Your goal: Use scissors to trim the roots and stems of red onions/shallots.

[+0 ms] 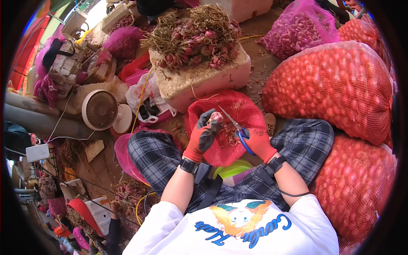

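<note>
Both my hands wear red work gloves with dark palms. My left hand is closed round a small pinkish shallot, which pokes out between the fingertips. In my right hand are scissors with blue handles, their narrow blades pointing up and left, a little to the right of the shallot. Below both hands, a red plastic bag lies spread between my knees, with dry trimmings in it. A green bowl-like thing shows partly under the bag's near edge.
Ahead, a foam box bears a heap of shallots with dried stalks. Bulging red mesh sacks of shallots stand at my right. A pink bag stands beyond. To the left are a small fan, cables and a white plastic bag.
</note>
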Demonstrator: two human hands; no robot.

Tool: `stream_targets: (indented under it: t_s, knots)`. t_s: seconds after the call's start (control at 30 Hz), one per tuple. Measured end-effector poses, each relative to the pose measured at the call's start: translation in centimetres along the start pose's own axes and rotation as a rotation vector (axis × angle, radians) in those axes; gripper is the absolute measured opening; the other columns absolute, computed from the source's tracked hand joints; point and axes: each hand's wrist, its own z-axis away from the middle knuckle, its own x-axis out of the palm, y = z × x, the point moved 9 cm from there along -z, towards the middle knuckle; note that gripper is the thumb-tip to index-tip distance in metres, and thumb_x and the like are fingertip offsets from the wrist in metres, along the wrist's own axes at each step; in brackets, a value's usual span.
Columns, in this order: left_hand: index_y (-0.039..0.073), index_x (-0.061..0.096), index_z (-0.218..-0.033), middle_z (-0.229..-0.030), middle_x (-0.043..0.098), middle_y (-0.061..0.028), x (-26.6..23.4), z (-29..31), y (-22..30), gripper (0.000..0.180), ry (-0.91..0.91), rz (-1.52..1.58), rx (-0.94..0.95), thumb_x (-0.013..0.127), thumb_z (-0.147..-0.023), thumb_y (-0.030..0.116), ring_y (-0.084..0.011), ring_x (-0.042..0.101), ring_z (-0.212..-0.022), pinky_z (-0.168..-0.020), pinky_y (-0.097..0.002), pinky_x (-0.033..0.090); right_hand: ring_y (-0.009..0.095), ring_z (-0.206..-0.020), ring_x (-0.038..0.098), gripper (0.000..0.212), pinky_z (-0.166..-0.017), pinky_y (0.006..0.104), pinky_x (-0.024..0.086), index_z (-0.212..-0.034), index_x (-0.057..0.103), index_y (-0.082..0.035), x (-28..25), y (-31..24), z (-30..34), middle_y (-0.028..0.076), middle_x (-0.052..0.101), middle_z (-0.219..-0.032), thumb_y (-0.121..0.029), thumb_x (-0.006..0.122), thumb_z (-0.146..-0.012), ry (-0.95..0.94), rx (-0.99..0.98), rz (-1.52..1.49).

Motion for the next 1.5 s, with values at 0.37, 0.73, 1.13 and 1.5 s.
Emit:
stream_targets:
  t_s: [0.37, 0.73, 1.13, 1.5]
  knots:
    - [0.008, 0.046, -0.122, -0.108, 0.052, -0.0001, -1.3, 0.0, 0.1, 0.031, 0.101, -0.03, -0.009, 0.053, -0.092, 0.013, -0.0077, 0.051, -0.099, -0.087, -0.0225, 0.041, 0.031, -0.067, 0.061, 0.043, -0.059, 0.0393, 0.046, -0.082, 0.063, -0.008, -1.7, -1.7, 0.5, 0.014, 0.061, -0.067, -0.05, 0.062, -0.077, 0.079, -0.008, 0.063]
    - [0.0, 0.048, -0.122, -0.105, 0.06, -0.007, 1.2, 0.5, -1.7, 0.039, -0.11, -0.12, -0.124, 0.06, -0.084, 0.003, -0.0157, 0.057, -0.097, -0.084, -0.0287, 0.047, 0.006, -0.059, 0.054, 0.025, -0.05, 0.0216, 0.043, -0.092, 0.064, -0.005, 1.9, -0.5, -0.7, -0.001, 0.059, -0.068, -0.029, 0.063, -0.085, -0.275, 0.347, -1.183]
    - [-0.001, 0.059, -0.102, -0.094, 0.063, -0.0049, 0.2, 1.3, -3.8, 0.024, -0.012, -0.22, -0.309, 0.051, -0.079, -0.003, -0.0132, 0.059, -0.085, -0.077, -0.0253, 0.047, 0.012, -0.078, 0.06, 0.027, -0.071, 0.0278, 0.047, -0.098, 0.061, -0.003, 1.7, -1.9, -1.5, 0.007, 0.065, -0.086, -0.016, 0.07, -0.077, 0.002, -0.001, -0.936]
    - [0.002, 0.061, -0.075, -0.072, 0.062, -0.005, -5.8, 0.4, -4.6, 0.007, 0.326, -1.122, -0.181, 0.054, -0.077, 0.003, -0.0108, 0.057, -0.065, -0.058, -0.0241, 0.044, 0.01, -0.071, 0.06, 0.033, -0.065, 0.0253, 0.048, -0.105, 0.059, -0.001, 3.3, -1.8, -1.2, 0.005, 0.066, -0.089, -0.012, 0.068, -0.076, -0.283, 0.121, -0.91]
